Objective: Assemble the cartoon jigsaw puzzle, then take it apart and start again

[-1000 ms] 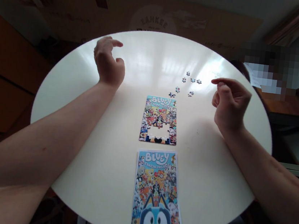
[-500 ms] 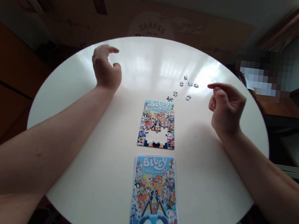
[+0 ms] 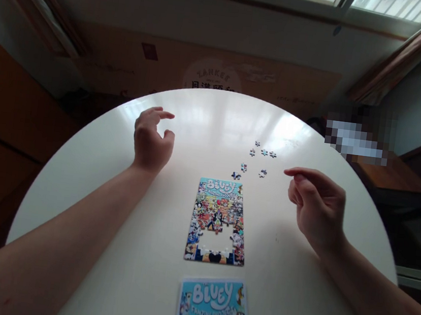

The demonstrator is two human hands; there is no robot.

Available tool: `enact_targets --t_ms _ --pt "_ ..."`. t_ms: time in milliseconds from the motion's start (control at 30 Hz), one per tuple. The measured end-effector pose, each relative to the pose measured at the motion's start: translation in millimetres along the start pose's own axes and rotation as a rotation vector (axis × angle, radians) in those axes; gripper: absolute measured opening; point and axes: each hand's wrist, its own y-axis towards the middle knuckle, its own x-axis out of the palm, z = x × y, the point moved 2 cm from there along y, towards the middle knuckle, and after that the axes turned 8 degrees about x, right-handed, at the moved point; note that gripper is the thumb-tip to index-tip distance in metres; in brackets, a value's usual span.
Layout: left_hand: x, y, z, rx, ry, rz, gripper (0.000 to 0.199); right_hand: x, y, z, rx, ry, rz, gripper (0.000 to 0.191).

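On the round white table a nearly filled jigsaw puzzle (image 3: 219,207) with a "Bluey" title lies flat, with an open gap in its lower middle. Several loose puzzle pieces (image 3: 264,153) are scattered just beyond its top right corner. To the left of the puzzle, my left hand (image 3: 154,139) is open and holds nothing, its thumb and index finger apart. My right hand (image 3: 318,204) is closed at the right of the loose pieces, thumb pressed against the index finger and the others curled; no piece shows in it. Neither hand touches the puzzle.
A printed reference picture (image 3: 212,311) lies nearest me, cut off by the lower frame edge. The white table (image 3: 88,178) has a curved far edge. Beyond it stands a tan printed panel (image 3: 167,70) under a window. A wooden surface (image 3: 388,174) is at the right.
The view has tilted up, so the table sits lower and the window shows. My right hand has shifted slightly toward me relative to the pieces; the puzzle looks the same.
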Motion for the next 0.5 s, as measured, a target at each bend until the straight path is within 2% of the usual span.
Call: enact_targets --t_ms 500 --pt "0.5 0.4 -0.9 -0.057 -0.004 -0.034 0.035 0.3 -12.6 -9.9 -0.025 -0.085 -0.044 0.014"
